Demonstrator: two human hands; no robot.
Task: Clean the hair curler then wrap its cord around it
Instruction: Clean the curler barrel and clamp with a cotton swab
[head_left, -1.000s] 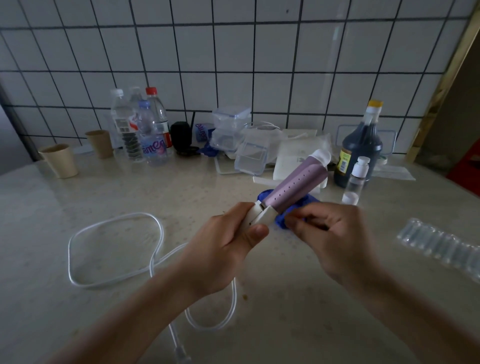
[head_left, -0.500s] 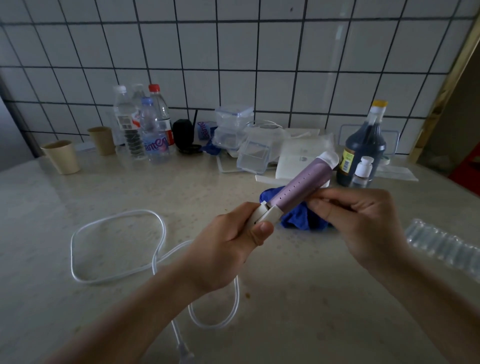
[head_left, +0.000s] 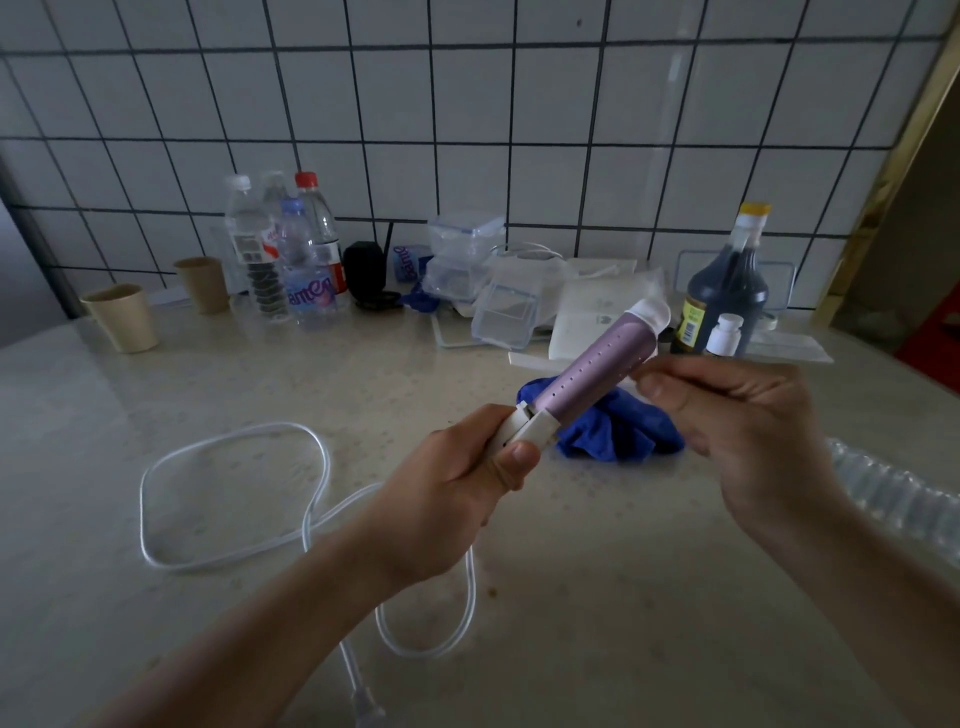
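Note:
The hair curler has a purple barrel with small holes, a white tip and a white handle. It points up and to the right above the table. My left hand grips the white handle. My right hand has its fingertips pinched against the upper barrel, near the tip, with what looks like a small pale wipe between them. The white cord runs from under my left hand and lies in loose loops on the table to the left, its plug at the bottom edge. A crumpled blue cloth lies under the barrel.
Along the tiled wall stand two paper cups, several plastic bottles, clear plastic boxes, a dark bottle with a yellow cap and a small white bottle. A strip of clear vials lies at the right.
My right hand has slid up the barrel from near the handle to near the tip. The blue cloth now lies uncovered on the table. My left hand keeps its hold on the handle.

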